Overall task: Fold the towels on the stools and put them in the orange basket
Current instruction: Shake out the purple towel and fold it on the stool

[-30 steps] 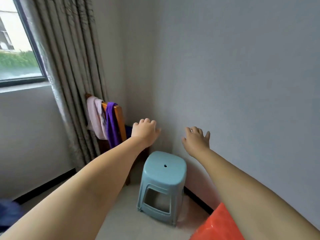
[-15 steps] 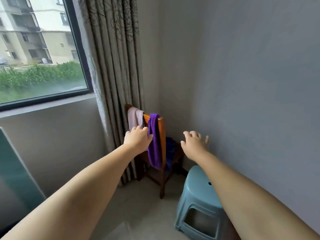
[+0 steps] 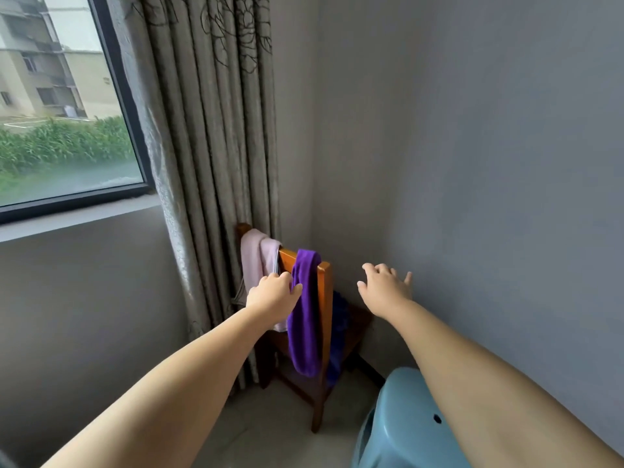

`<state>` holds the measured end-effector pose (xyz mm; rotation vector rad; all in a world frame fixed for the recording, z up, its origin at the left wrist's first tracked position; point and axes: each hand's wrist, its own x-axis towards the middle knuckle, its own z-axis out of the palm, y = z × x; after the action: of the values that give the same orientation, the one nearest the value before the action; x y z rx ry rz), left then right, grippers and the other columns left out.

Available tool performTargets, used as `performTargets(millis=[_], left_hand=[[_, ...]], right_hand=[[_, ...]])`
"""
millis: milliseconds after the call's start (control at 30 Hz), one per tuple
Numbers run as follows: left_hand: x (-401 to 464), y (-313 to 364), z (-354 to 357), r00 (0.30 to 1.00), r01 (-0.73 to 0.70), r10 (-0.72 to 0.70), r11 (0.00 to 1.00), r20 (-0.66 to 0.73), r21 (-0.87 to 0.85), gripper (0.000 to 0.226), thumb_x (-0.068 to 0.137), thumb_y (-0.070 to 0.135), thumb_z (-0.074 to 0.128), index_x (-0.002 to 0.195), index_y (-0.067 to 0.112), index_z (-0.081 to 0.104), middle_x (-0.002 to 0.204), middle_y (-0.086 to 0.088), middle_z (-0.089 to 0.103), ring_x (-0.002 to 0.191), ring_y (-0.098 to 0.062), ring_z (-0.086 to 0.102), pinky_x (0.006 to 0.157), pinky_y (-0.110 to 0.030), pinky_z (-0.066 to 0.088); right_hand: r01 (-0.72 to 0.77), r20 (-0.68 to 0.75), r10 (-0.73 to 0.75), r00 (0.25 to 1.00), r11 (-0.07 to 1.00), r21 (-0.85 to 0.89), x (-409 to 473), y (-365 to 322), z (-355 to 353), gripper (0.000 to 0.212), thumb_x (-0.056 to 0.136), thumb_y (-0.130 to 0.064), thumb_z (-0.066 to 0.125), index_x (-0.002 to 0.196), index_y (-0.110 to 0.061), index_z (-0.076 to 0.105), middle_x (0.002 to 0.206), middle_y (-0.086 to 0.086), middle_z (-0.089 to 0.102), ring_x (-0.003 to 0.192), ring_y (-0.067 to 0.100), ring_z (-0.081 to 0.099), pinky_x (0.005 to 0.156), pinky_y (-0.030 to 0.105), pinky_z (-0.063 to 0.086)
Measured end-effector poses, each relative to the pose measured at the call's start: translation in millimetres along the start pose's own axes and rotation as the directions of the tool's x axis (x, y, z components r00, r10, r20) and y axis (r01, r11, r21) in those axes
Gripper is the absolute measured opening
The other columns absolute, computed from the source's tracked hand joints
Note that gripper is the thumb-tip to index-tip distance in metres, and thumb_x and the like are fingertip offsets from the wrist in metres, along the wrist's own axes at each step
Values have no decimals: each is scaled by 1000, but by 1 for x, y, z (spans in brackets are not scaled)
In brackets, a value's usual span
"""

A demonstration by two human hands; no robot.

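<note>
A purple towel (image 3: 305, 319) hangs over the back of a wooden chair (image 3: 325, 298) in the room's corner. A pale pink towel (image 3: 255, 261) hangs beside it on the left. More dark blue cloth (image 3: 339, 319) lies on the chair seat. My left hand (image 3: 273, 295) is stretched out in front of the two hanging towels, fingers loosely curled, its thumb at the purple towel's edge; I cannot tell whether it touches. My right hand (image 3: 385, 288) is held out with fingers spread, right of the chair, holding nothing. The orange basket is out of view.
A light blue plastic stool (image 3: 401, 430) stands at the lower right under my right forearm, nothing on its visible top. A grey patterned curtain (image 3: 209, 136) hangs behind the chair, with a window (image 3: 64, 106) to the left. Grey walls meet in the corner.
The view has swung up and left and closer to the chair. The orange basket dropped out of view and the blue stool slid to the lower right. Both hands stay outstretched, now at the chair's back.
</note>
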<state>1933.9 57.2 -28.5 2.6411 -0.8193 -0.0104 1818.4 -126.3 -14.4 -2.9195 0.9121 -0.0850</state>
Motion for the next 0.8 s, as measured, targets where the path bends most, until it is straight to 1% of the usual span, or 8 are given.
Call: performTargets(millis=[133,267,400,467,567,667,733,800], left_hand=[[65,-15,7,997,67,-62,993,53,-96,33,92,43,39,96,15,57,101,-9,59,96,-29,56,72,-35,44],[108,-22,20,991,89,-70,980,110,-180,28,92,38,42,82,14,54,77,-4,56,74,-25,56,58,-30,36],[144,-27,43,973,162,-109,952,204,-261,22,95,39,42,92,19,51,67,5,54,59,-10,50,50,-24,34],[167,-28,56,948,241,-142,905,284,-351,28,95,38,42,103,14,54,80,-1,63,68,-10,57,56,-24,37],[184,-29,74,902,361,-190,824,388,-436,49,94,43,42,121,4,52,110,-15,66,98,-27,62,75,-31,43],[199,-27,83,848,442,-180,759,499,-477,53,95,46,42,126,4,49,120,-12,61,106,-26,58,85,-31,42],[209,-29,83,815,508,-186,685,549,-523,54,96,44,41,130,3,49,125,-13,58,113,-27,55,90,-30,41],[213,-30,77,796,560,-195,594,573,-577,54,96,44,41,130,3,51,126,-13,58,111,-26,55,91,-30,42]], right_hand=[[44,-5,-44,999,999,2,75,-13,13,44,99,-36,32,141,-22,31,146,7,38,134,28,35,113,57,14],[93,32,-94,995,995,27,124,-38,30,43,99,-37,32,138,-21,38,142,7,43,130,28,40,112,51,23],[66,104,-73,992,995,72,159,-63,57,44,100,-40,26,126,-15,51,131,9,54,120,28,50,103,44,34],[19,175,-38,984,994,108,172,-74,66,49,100,-42,23,117,-11,57,123,11,59,113,30,55,95,42,39],[-78,246,24,969,974,211,183,-85,75,53,99,-46,24,114,-9,59,120,13,62,110,31,57,91,40,42],[-159,262,86,961,950,269,198,-94,75,52,99,-47,26,119,-8,54,125,15,59,115,31,55,94,39,41],[-206,272,119,955,925,320,207,-104,75,51,99,-45,29,121,-6,52,126,15,57,115,30,55,94,37,42],[-237,275,135,952,893,383,212,-110,71,46,99,-42,33,119,-6,53,125,15,58,113,29,55,91,35,42]])
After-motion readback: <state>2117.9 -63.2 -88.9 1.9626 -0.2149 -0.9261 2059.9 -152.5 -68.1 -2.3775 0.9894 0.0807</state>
